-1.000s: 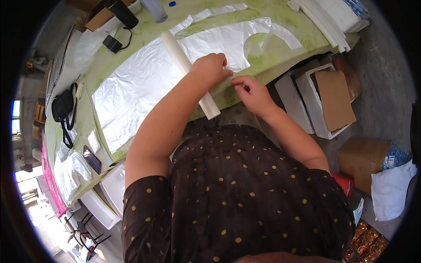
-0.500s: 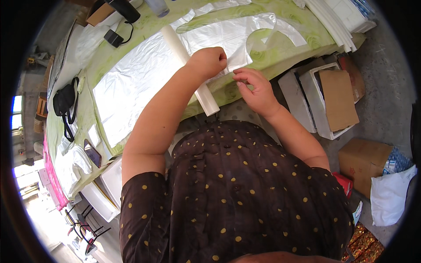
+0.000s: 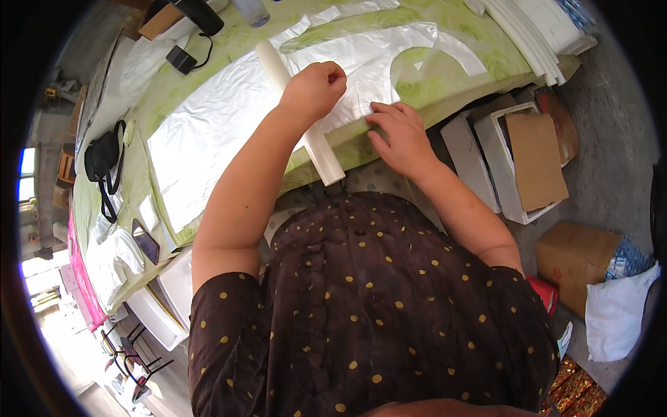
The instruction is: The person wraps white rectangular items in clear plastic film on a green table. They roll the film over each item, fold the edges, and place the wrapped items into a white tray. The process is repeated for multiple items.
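Note:
A thin, shiny white plastic bag [image 3: 201,132] is spread flat across the table, with a rounded cut-out and strip-like handles at its right end. Across it lies a pale cream tube [image 3: 323,158], slanted, its near end jutting past the table edge. My left hand [image 3: 314,89] is above the tube and the plastic, fingers curled in tightly; whatever they hold, if anything, is hidden. By the plastic's near edge, my right hand [image 3: 401,139] has its fingers apart, the fingertips at or just over the edge.
A green patterned cloth [image 3: 486,43] covers the table. Toward its left are a black pouch [image 3: 104,163], a phone [image 3: 145,241] and a small black device [image 3: 182,60]. Long white tubes [image 3: 524,42] lie far right. Foam boxes [image 3: 511,160] and a carton [image 3: 578,267] stand on the floor at right.
My left hand has moved a little left and away from me, off the plastic's near edge. My right hand's fingers have spread and shifted slightly; the tube has barely moved.

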`<act>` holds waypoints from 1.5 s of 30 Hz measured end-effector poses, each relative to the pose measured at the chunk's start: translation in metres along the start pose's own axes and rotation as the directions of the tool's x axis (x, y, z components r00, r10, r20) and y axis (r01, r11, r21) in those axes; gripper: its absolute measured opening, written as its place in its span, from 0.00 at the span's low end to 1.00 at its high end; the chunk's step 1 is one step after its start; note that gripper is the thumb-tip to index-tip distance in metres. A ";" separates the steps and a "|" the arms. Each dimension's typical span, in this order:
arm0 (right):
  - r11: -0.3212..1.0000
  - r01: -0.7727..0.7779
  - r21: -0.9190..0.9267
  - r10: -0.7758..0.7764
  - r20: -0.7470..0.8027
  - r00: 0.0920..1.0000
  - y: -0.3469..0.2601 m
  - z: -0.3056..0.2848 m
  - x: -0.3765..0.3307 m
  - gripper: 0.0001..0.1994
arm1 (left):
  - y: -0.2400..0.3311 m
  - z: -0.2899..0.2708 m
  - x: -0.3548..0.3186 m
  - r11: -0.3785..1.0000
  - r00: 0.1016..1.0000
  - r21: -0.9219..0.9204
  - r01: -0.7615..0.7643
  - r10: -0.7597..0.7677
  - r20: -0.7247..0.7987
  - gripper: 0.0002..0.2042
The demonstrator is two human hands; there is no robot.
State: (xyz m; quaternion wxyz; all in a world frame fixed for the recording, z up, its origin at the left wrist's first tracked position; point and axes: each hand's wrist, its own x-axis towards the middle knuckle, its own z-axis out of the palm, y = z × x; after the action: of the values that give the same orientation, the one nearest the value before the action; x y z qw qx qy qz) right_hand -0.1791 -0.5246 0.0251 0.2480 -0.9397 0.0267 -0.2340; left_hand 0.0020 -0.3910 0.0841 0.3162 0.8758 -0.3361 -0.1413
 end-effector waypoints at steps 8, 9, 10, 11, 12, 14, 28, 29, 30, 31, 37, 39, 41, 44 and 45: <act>0.993 -0.113 -0.040 0.116 0.088 0.989 0.026 0.022 0.086 0.23 | -0.002 -0.007 -0.011 0.996 0.998 -0.077 -0.041 0.037 -0.056 0.12; 0.978 -0.167 -0.127 0.169 0.004 0.986 0.040 0.029 0.097 0.26 | 0.002 -0.006 -0.011 0.996 0.998 -0.075 -0.056 0.053 -0.041 0.11; 0.955 -0.215 -0.205 0.204 -0.077 0.976 0.045 0.031 0.105 0.28 | 0.001 -0.005 -0.013 0.995 0.998 -0.075 -0.061 0.058 -0.035 0.11; 0.947 -0.216 -0.237 0.188 -0.134 0.973 0.053 0.031 0.109 0.31 | 0.002 -0.005 -0.014 0.995 0.998 -0.074 -0.066 0.064 -0.028 0.11; 0.942 -0.209 -0.263 0.164 -0.182 0.970 0.053 0.031 0.115 0.34 | 0.006 -0.012 -0.018 0.998 0.999 -0.070 -0.008 0.011 0.036 0.14; 0.931 -0.195 -0.308 0.119 -0.249 0.961 0.050 0.034 0.117 0.37 | 0.000 -0.008 -0.011 0.970 0.998 -0.244 -0.016 0.003 -0.055 0.19; 0.938 0.339 0.076 -0.324 -0.156 0.933 0.051 0.037 0.108 0.26 | 0.011 0.009 0.077 0.502 0.912 -0.797 0.335 -0.385 0.141 0.06; 0.958 0.271 0.092 -0.260 -0.117 0.959 0.052 0.037 0.108 0.25 | 0.007 0.009 0.080 0.520 0.920 -0.789 0.326 -0.368 0.137 0.07; 0.974 0.201 0.106 -0.193 -0.076 0.978 0.054 0.037 0.110 0.24 | 0.004 0.009 0.082 0.538 0.926 -0.781 0.318 -0.353 0.134 0.07; 0.984 0.131 0.117 -0.128 -0.034 0.991 0.055 0.037 0.112 0.23 | 0.001 0.009 0.083 0.555 0.932 -0.772 0.309 -0.337 0.130 0.07; 0.893 -0.417 0.167 0.444 -0.175 0.879 0.064 0.041 0.131 0.34 | 0.013 -0.021 0.025 0.461 0.904 -0.884 -0.075 -0.342 -0.255 0.11; 0.775 -0.519 0.360 0.600 -0.163 0.783 0.074 0.040 0.133 0.39 | -0.012 -0.036 0.002 0.292 0.846 -0.929 -0.228 -0.413 -0.337 0.10; 0.761 -0.392 0.518 0.606 -0.351 0.713 0.115 0.054 0.128 0.39 | -0.029 -0.050 -0.024 0.182 0.755 -0.949 -0.257 -0.576 -0.314 0.12; 0.347 -0.417 0.840 0.770 -0.001 0.639 0.107 0.037 0.129 0.29 | -0.090 -0.056 -0.078 0.147 0.697 -0.961 -0.235 -0.664 -0.272 0.11; 0.262 -0.391 0.883 0.776 0.048 0.629 0.101 0.032 0.130 0.26 | -0.108 -0.055 -0.091 0.201 0.688 -0.965 -0.170 -0.677 -0.262 0.12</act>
State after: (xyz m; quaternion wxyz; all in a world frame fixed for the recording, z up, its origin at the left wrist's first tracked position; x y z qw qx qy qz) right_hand -0.0419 -0.6203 0.0073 0.7195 -0.5462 0.3170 -0.2891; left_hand 0.0142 -0.2417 0.0592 0.8402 0.5253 0.1242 -0.0527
